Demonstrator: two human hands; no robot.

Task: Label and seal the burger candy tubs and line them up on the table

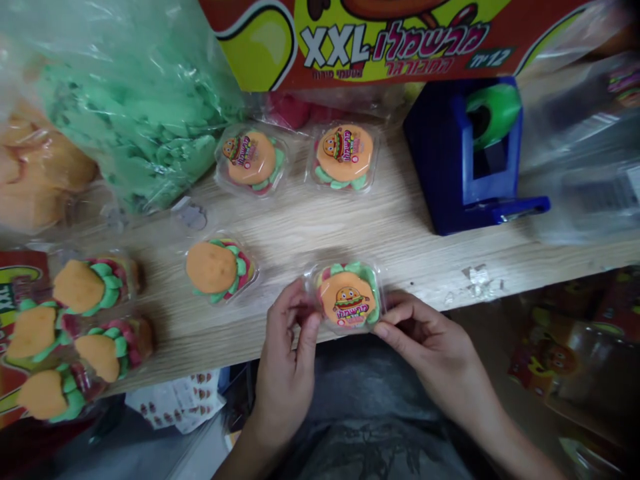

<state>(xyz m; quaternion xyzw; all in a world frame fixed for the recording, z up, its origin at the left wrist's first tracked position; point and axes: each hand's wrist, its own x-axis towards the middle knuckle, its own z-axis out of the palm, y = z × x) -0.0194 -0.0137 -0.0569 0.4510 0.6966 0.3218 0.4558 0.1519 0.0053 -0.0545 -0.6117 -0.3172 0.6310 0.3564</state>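
Observation:
A clear plastic cup holding a burger-shaped marshmallow candy (349, 297), with a round burger sticker on its lid, sits at the wooden table's (350, 227) near edge. My left hand (290, 347) pinches its left side with closed fingers. My right hand (425, 333) grips its right side, fingers curled against the cup.
Two stickered burger cups (251, 160) (343, 155) stand farther back, one without a sticker (219, 268) at centre-left. Several more cups (95, 283) sit at left. A blue tape dispenser (467, 160) with green roll, a bag of green pieces (135, 100) and a red-yellow box (380, 40) line the back.

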